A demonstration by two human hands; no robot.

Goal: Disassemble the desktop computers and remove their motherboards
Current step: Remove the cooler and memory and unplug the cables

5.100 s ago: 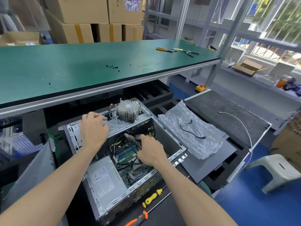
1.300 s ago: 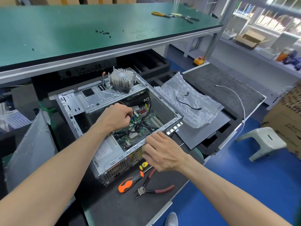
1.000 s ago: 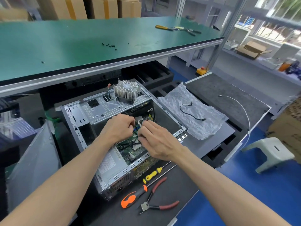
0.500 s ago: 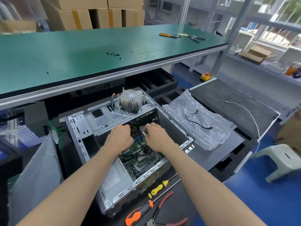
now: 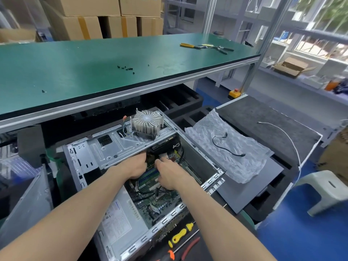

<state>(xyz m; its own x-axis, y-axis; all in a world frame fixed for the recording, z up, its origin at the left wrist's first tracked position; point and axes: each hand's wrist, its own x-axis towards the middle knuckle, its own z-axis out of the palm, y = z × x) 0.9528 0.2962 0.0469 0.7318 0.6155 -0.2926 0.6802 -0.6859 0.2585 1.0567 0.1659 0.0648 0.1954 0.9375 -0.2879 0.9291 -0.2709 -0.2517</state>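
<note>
An open desktop case (image 5: 212,182) lies on its side below the green bench. Its green motherboard (image 5: 160,202) shows inside, beside the grey power supply (image 5: 120,221). A round finned heatsink (image 5: 146,124) rests loose on the metal drive cage (image 5: 116,146). Both hands reach deep into the case under the cage edge. My left hand (image 5: 136,166) has its fingers curled around something dark there; what it holds is hidden. My right hand (image 5: 169,173) has its fingers bent down among the cables over the memory sticks (image 5: 148,177); its fingertips are hidden.
A yellow screwdriver (image 5: 179,235), an orange-handled one and red pliers (image 5: 189,246) lie in front of the case. Bubble wrap (image 5: 229,147) with a black cable lies to the right. Several black screws (image 5: 126,68) and pliers (image 5: 207,47) are on the green bench (image 5: 75,72). A white stool (image 5: 327,189) stands at right.
The pliers that my right hand held now lie in front of the case. Both hands have moved deeper into the case, up toward the drive cage edge.
</note>
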